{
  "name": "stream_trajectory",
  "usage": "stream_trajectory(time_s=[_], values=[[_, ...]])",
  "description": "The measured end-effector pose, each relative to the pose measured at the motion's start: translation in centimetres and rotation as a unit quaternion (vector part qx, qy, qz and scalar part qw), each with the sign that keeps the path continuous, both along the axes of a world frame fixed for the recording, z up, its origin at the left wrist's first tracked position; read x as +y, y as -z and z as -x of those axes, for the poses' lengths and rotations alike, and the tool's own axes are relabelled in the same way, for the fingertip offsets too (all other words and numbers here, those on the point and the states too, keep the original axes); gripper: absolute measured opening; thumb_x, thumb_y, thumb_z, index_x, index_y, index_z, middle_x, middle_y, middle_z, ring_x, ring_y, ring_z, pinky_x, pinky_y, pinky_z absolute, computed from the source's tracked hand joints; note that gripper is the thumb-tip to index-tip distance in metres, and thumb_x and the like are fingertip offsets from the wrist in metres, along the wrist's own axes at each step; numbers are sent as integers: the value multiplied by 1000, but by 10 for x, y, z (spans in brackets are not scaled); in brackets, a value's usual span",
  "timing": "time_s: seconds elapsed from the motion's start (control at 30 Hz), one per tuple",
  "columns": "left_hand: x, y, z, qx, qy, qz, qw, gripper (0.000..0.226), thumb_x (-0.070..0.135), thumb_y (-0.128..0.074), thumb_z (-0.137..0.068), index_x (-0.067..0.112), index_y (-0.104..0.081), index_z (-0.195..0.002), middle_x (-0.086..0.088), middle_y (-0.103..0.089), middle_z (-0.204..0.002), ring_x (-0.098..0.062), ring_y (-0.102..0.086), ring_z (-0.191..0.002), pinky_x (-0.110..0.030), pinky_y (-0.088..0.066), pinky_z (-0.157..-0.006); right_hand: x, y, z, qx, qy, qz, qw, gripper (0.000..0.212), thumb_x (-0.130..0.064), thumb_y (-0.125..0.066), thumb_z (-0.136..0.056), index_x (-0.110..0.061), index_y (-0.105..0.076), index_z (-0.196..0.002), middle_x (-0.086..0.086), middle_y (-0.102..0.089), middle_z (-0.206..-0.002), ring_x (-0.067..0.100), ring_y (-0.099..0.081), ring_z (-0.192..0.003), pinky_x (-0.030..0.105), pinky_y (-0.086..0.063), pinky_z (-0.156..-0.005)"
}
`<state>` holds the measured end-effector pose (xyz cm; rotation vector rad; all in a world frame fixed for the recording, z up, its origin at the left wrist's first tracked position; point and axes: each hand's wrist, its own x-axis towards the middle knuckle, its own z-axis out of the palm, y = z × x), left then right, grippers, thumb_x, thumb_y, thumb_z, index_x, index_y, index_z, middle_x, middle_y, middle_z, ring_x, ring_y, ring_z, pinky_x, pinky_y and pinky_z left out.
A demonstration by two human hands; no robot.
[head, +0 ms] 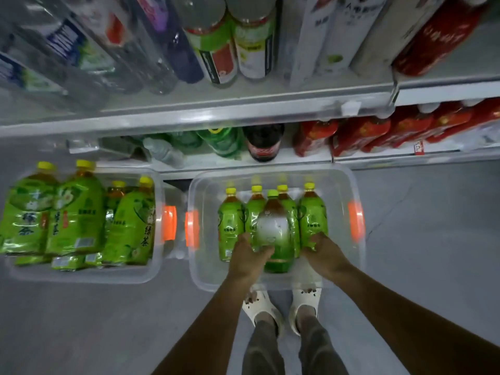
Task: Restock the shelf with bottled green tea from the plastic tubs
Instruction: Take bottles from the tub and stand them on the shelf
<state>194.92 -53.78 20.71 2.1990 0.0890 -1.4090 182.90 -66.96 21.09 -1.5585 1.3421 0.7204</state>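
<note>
Two clear plastic tubs with orange handles sit on the floor below the shelves. The right tub (pixel 354 239) holds several green tea bottles with yellow caps. My left hand (pixel 249 255) grips the lower body of a green-capped tea bottle (pixel 274 234) that lies above the others in the tub's middle. My right hand (pixel 322 253) curls around the base of the rightmost tea bottle (pixel 312 212). The left tub (pixel 158 220) is packed with more green tea bottles (pixel 75 209).
The bottom shelf (pixel 243 161) carries green soda bottles, a cola bottle (pixel 263 142) and red bottles (pixel 378 131). An upper shelf (pixel 216 112) holds water and other drinks. My feet in white slippers (pixel 281 307) stand just behind the right tub on grey floor.
</note>
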Motion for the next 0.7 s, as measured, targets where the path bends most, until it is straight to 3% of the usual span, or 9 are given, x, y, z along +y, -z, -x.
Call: stream_trajectory(time_s=[0.13, 0.2, 0.27, 0.37, 0.43, 0.5, 0.53, 0.6, 0.7], values=[[-24, 38, 14, -51, 1, 13, 999, 126, 51, -90, -60, 12, -18, -156, -12, -41, -151, -32, -42, -139, -46, -41, -112, -17, 39, 4, 19, 43, 34, 998, 52, -22, -64, -84, 4, -48, -127, 24, -59, -120, 39, -60, -108, 45, -52, -89], [-35, 46, 20, -57, 15, 4, 998, 141, 52, -92, -58, 15, 0, -159, -13, -24, -161, -34, -31, -145, -48, -37, -115, -24, 56, 6, 29, 38, 47, 998, 62, -29, -67, -77, 4, -47, -126, 25, -56, -122, 41, -57, -111, 47, -51, -92], [-41, 54, 26, -72, 28, 6, 997, 148, 49, -93, -58, 20, 11, -158, -12, -13, -164, -35, -27, -147, -52, -38, -112, -27, 64, 4, 35, 39, 52, 997, 62, -23, -68, -81, 3, -41, -130, 25, -51, -127, 43, -52, -117, 48, -48, -97], [-40, 65, 29, -102, 40, -6, 994, 141, 38, -93, -62, 18, 7, -159, -13, -21, -161, -34, -35, -142, -46, -40, -111, -26, 74, -1, 44, 37, 60, 997, 63, -17, -65, -85, 1, -33, -137, 26, -44, -133, 45, -46, -124, 49, -42, -103], [-35, 70, 25, -95, 18, 16, 995, 135, 37, -92, -57, 19, -5, -158, -12, -36, -154, -33, -45, -136, -45, -44, -109, -23, 80, -2, 38, 43, 65, 996, 66, -16, -63, -87, 0, -29, -141, 26, -42, -135, 45, -42, -127, 50, -39, -106], [-27, 75, 18, -72, -32, 44, 996, 118, 31, -94, -51, 19, -27, -147, -6, -57, -133, -24, -61, -117, -42, -55, -96, -19, 84, -2, 35, 38, 69, 996, 66, -17, -61, -90, 0, -26, -143, 26, -39, -137, 44, -39, -129, 49, -36, -106], [-24, 75, 14, -50, -54, 53, 996, 101, 19, -95, -55, 18, -36, -137, -1, -64, -118, -15, -66, -103, -32, -60, -83, -18, 85, -2, 33, 29, 74, 996, 65, -17, -59, -91, 0, -25, -143, 25, -38, -137, 43, -37, -129, 49, -36, -106], [-20, 74, 5, -7, -81, 72, 994, 79, 2, -91, -64, 18, -44, -125, 5, -66, -101, -4, -66, -85, -12, -54, -61, -15, 86, -2, 23, 10, 86, 996, 61, -18, -55, -93, 1, -25, -143, 24, -37, -137, 41, -35, -129, 49, -36, -103], [-18, 68, -2, 39, -136, 96, 985, 69, 1, -90, -65, 21, -52, -120, 2, -71, -101, -8, -68, -87, -13, -52, -60, -14, 86, -4, 14, 16, 89, 996, 60, -20, -55, -94, 0, -26, -143, 24, -37, -137, 41, -35, -129, 50, -36, -104]])
